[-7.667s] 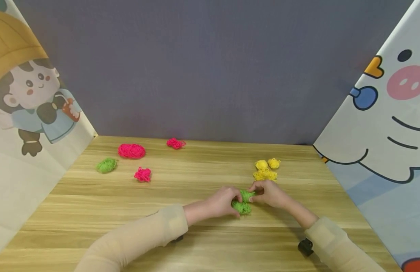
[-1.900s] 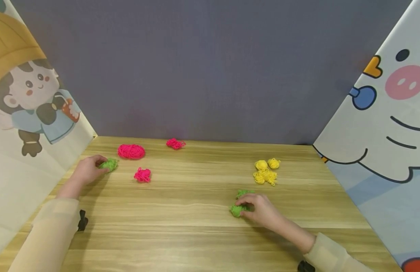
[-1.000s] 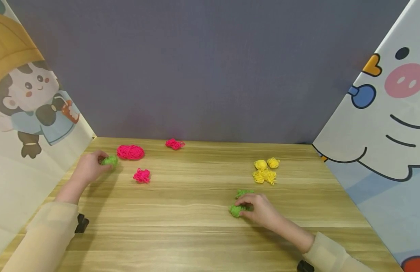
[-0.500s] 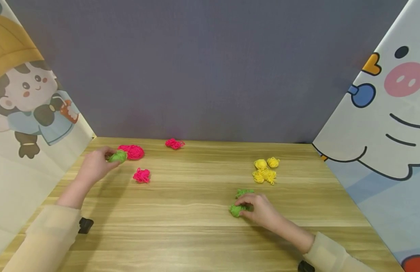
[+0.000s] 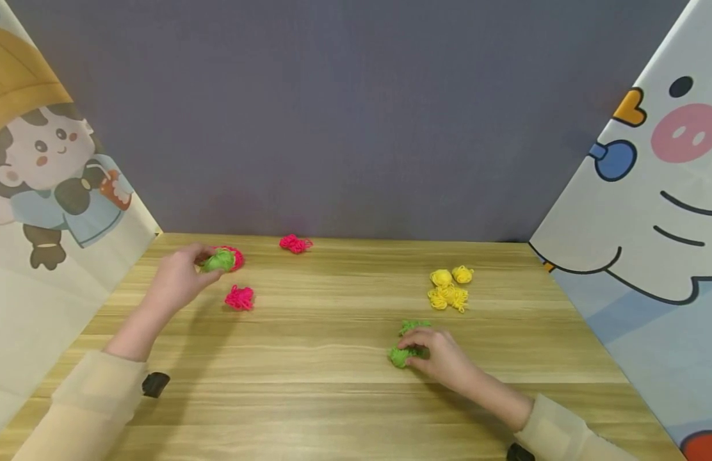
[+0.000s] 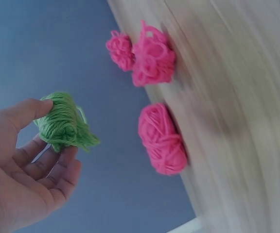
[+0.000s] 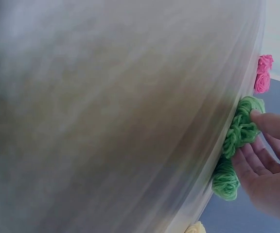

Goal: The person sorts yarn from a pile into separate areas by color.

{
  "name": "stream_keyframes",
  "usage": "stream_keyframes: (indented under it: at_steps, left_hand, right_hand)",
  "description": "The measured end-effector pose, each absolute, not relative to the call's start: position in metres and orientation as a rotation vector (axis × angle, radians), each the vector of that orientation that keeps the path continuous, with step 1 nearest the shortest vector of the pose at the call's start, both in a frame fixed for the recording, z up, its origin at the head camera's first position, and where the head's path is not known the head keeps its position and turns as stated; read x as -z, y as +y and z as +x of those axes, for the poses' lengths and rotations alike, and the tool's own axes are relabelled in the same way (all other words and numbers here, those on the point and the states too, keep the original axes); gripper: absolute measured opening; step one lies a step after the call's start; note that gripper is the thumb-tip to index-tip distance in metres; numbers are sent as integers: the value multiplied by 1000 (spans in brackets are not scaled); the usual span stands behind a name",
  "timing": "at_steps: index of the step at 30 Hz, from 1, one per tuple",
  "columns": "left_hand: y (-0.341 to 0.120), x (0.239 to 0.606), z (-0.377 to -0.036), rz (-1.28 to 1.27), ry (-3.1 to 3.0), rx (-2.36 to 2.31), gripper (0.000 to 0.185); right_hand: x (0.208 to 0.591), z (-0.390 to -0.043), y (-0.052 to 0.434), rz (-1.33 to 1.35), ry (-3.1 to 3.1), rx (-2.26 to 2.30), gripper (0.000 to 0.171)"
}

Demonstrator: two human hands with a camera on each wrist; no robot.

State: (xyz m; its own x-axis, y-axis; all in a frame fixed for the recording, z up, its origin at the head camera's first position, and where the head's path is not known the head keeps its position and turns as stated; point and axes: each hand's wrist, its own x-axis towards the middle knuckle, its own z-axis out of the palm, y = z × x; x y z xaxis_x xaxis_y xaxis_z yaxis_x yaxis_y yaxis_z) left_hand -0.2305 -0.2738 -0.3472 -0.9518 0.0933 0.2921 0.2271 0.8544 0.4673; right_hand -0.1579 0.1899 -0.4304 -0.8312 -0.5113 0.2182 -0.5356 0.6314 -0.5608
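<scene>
From the head view, the left hand (image 5: 180,278) pinches a small green yarn bundle (image 5: 219,260) between thumb and fingertips, lifted off the surface (image 5: 333,384) and overlapping the large pink yarn ball (image 5: 236,256). The grip looks light, so the bundle could slip out, or a loose loop could snag the pink ball as it passes. The right hand (image 5: 439,355) rests curled on two green yarn pieces (image 5: 401,355) lying on the surface in front of the yellow yarn cluster (image 5: 450,288); pressing sideways could scatter them or nudge them into the yellow ones. Two smaller pink bundles (image 5: 239,298) lie apart at the left and back.

In the left wrist view, the green yarn bundle (image 6: 62,121) is oblong, held at one end by thumb and fingers (image 6: 57,167); its long axis runs from the thumb out toward the pink yarn ball (image 6: 162,138), with a loose tail at the free end. That tail may unravel if it catches.

In the right wrist view, the fingers (image 7: 256,160) lie curled over the green yarn pieces (image 7: 237,145), which sit one after the other in a line on the surface. The picture is blurred, so how firmly they are held cannot be told.
</scene>
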Motion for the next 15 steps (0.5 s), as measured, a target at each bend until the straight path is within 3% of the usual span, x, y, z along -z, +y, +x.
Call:
stream_keyframes:
  at_steps: [15]
  left_hand:
    - [-240, 334, -222, -361, -2605, 725, 33]
  right_hand:
    - [432, -158, 191, 899, -2806, -972, 30]
